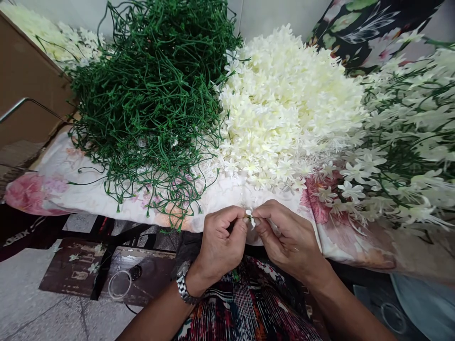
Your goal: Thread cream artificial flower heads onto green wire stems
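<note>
My left hand point(220, 239) and my right hand point(286, 237) meet fingertip to fingertip just in front of a floral cloth point(64, 182). Both pinch one small white artificial flower point(250, 217) between them. A metal watch sits on my left wrist. Behind the hands lies a big heap of loose cream-white flowers point(284, 109). To its left is a tangled pile of bare green plastic stems point(152, 94). On the right lie stems with white flowers fitted on them point(401, 142).
A brown cardboard box point(24, 80) stands at the far left with a metal rod in front of it. More white flowers lie behind it. Below the cloth is a dark board point(106, 272) on a tiled floor. A floral garment shows at top right.
</note>
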`<state>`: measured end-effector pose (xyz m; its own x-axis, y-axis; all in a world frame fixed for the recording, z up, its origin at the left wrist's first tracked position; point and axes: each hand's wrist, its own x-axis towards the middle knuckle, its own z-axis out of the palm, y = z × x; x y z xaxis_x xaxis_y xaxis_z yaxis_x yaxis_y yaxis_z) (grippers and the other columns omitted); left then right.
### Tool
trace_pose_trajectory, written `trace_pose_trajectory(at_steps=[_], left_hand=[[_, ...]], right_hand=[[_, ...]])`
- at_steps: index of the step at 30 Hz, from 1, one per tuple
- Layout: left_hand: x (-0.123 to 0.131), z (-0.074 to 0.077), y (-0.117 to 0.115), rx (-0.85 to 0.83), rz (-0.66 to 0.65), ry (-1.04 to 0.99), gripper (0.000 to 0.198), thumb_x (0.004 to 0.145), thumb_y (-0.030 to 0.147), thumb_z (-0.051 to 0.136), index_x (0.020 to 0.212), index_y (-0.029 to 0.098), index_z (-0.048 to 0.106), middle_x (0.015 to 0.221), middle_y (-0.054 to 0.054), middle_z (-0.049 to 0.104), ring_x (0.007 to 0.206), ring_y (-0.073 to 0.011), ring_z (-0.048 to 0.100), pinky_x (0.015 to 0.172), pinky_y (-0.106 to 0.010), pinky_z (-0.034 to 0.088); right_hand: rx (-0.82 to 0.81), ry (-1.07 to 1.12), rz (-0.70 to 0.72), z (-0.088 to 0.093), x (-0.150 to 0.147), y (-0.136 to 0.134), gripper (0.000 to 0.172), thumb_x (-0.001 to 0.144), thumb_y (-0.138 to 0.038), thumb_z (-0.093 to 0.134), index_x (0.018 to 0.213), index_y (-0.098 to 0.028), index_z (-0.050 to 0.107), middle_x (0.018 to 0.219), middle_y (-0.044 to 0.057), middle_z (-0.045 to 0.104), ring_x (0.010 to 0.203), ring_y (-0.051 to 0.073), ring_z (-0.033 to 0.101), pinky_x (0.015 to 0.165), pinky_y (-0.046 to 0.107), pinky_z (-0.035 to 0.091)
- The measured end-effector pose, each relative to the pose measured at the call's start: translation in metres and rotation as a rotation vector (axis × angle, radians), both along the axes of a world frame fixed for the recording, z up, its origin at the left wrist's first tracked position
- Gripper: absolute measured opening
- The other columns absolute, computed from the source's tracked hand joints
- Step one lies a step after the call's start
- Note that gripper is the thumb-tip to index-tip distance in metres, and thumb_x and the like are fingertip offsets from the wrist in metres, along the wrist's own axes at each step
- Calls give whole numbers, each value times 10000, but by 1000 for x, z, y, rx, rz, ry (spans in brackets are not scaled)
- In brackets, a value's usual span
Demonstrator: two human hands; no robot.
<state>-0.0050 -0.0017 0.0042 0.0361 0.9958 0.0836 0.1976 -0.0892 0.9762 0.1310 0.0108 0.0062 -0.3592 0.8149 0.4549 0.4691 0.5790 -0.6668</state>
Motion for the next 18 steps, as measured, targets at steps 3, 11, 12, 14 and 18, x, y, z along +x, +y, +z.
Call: trace_pose_trajectory(at_steps=[3,11,12,14,18], left_hand=[[0,0,0,-54,11,-78,173,753,124,470,585,157,492,523,53,382,477,-68,320,454,-175,280],[-8,-5,1,-322,-36,-423,171,721,281,606,634,133,610,490,48,410,445,-63,312,425,-176,261],[-9,-4,1,-333,-40,-445,187,709,296,625,622,131,612,483,50,402,442,-60,299,424,-175,255],[-8,-3,2,-351,-48,-470,225,686,329,653,592,129,607,471,54,383,441,-58,281,423,-177,246],[-7,2,1,-374,-63,-444,257,668,353,661,571,124,594,481,45,387,453,-64,291,432,-187,238]], right_hand=[[1,-1,9,1,2,0,118,848,-66,450,810,-162,508,656,0,496,570,95,478,522,209,415],[160,-80,34,23,16,-2,173,807,-73,533,967,-137,545,825,65,590,783,151,567,679,260,484],[188,-95,42,24,16,-3,187,801,-61,531,974,-129,551,835,74,594,792,155,566,687,266,486],[213,-123,64,26,15,-3,174,800,-46,517,949,-120,569,821,79,594,771,155,558,673,274,485],[226,-163,82,26,13,-3,140,821,-44,475,863,-127,580,733,61,584,703,152,539,612,281,470]])
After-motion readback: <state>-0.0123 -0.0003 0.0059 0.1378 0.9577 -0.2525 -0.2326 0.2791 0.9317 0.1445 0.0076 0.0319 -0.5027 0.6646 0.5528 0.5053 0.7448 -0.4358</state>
